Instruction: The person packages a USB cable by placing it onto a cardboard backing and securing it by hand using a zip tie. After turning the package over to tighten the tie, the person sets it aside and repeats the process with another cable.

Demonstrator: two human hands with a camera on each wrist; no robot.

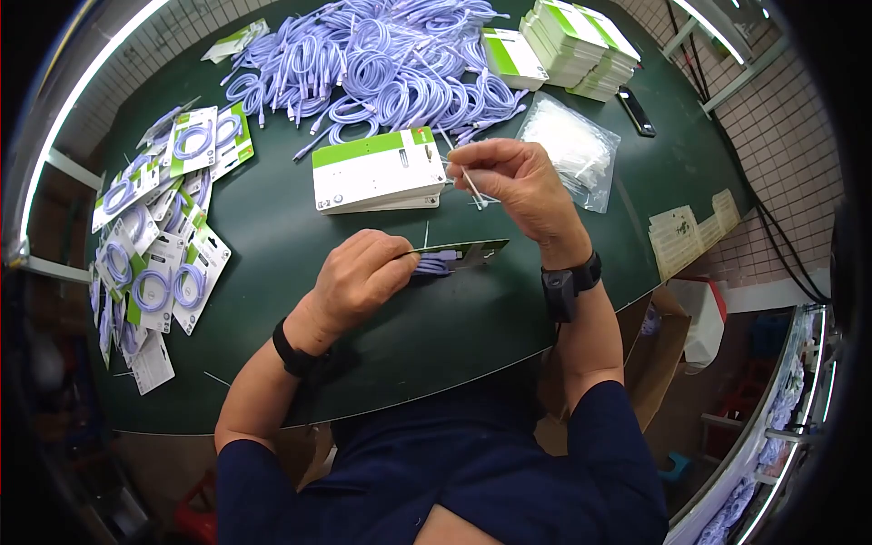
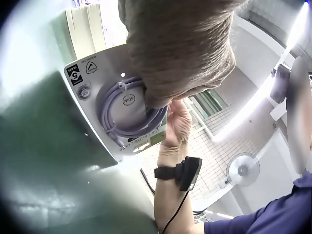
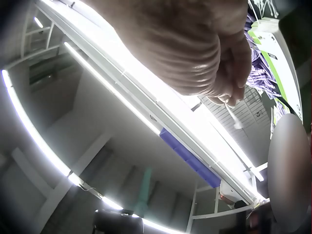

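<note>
My left hand holds a packaging card by its edge, tilted up off the table. A coiled lavender cable is fastened to that card, tied at two places, as the left wrist view shows; my fingers cover part of the coil. A thin white tie sticks up from the back of the card. My right hand, above and to the right, pinches a slim white plastic cable tie between thumb and fingertips. It is near a stack of blank cards.
A large heap of lavender cables lies at the back. Finished-looking carded cables pile up on the left. On the right are a clear bag of white ties, tall card stacks and a phone.
</note>
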